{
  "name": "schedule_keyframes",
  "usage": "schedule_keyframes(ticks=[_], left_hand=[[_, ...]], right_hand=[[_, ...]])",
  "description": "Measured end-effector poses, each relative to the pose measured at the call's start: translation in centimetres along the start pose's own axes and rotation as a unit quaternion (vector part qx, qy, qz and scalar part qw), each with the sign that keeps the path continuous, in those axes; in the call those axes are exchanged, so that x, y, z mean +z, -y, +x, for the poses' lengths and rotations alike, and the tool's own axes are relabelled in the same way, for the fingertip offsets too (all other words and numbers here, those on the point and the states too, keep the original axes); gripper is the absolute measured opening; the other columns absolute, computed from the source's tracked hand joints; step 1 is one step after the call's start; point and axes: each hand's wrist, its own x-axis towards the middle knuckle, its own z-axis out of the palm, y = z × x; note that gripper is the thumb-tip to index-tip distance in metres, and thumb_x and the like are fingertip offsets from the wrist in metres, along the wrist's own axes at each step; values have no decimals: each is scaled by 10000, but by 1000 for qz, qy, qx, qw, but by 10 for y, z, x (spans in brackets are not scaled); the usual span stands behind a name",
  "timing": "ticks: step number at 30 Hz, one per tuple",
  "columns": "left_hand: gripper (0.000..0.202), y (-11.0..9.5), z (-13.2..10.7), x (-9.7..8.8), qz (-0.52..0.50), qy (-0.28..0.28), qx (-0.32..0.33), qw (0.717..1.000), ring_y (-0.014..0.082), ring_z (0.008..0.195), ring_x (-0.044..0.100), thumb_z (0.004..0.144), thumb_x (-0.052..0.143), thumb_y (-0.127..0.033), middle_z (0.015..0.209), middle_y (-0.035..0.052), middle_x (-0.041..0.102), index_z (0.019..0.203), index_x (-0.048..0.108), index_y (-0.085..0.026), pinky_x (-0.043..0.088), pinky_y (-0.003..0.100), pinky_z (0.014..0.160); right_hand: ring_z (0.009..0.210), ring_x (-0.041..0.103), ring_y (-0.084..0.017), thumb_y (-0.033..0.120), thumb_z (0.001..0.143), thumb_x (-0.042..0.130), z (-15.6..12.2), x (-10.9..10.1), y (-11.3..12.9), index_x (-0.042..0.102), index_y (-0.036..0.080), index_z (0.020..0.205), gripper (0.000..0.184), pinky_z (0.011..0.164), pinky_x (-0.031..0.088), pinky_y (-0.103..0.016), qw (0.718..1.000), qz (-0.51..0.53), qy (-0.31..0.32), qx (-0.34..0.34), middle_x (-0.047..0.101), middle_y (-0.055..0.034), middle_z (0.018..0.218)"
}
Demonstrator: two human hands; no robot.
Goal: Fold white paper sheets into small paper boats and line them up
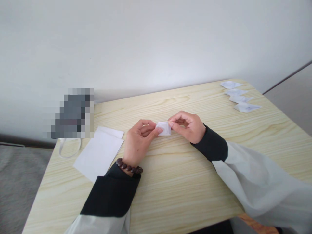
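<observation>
A small folded piece of white paper [164,128] is held between both hands, just above the middle of the light wooden table [185,182]. My left hand [139,139] pinches its left edge with thumb and fingers curled; a dark bead bracelet [129,167] circles that wrist. My right hand [188,126] pinches the paper's right edge, fingers bent inward. Both forearms rest on or near the tabletop in black cuffs and pale sleeves.
A stack of white paper sheets [99,152] lies at the left of the table, beside a thin white loop [69,148]. Several small folded white papers [240,97] sit in a row at the far right corner. A blurred dark object [71,112] stands at the far left edge.
</observation>
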Motion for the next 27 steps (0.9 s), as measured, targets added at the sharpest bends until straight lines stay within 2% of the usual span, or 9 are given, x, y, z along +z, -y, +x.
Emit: schedule_keyframes(ticks=[5,11,20,27], left_hand=[[263,-1,0,0,25,-25,18,999,181,758,697,689,743,-362,788,25,741,819,605,-179,547,268,703],[207,1,1,-2,41,-55,23,997,191,778,687,694,741,-352,827,40,745,784,678,-176,545,296,737],[223,0,0,-2,31,-39,22,999,176,751,662,710,722,-378,779,31,725,760,673,-166,526,293,726],[197,1,0,0,-18,-40,11,999,150,734,659,687,750,-331,765,12,719,751,662,-166,519,264,715]], right_hand=[[695,666,-139,319,809,619,0,0,3,603,172,782,151,683,560,-266,1000,-3,3,-8,694,-39,779],[701,672,-142,347,809,620,0,0,6,612,173,781,176,683,565,-267,1000,-18,3,-4,706,-42,785],[713,663,-139,323,816,613,0,-1,6,603,182,776,146,687,556,-263,1000,-24,12,-7,699,-34,768],[638,657,-127,321,790,643,0,1,3,598,178,769,152,634,547,-252,1000,14,0,16,691,-23,730]])
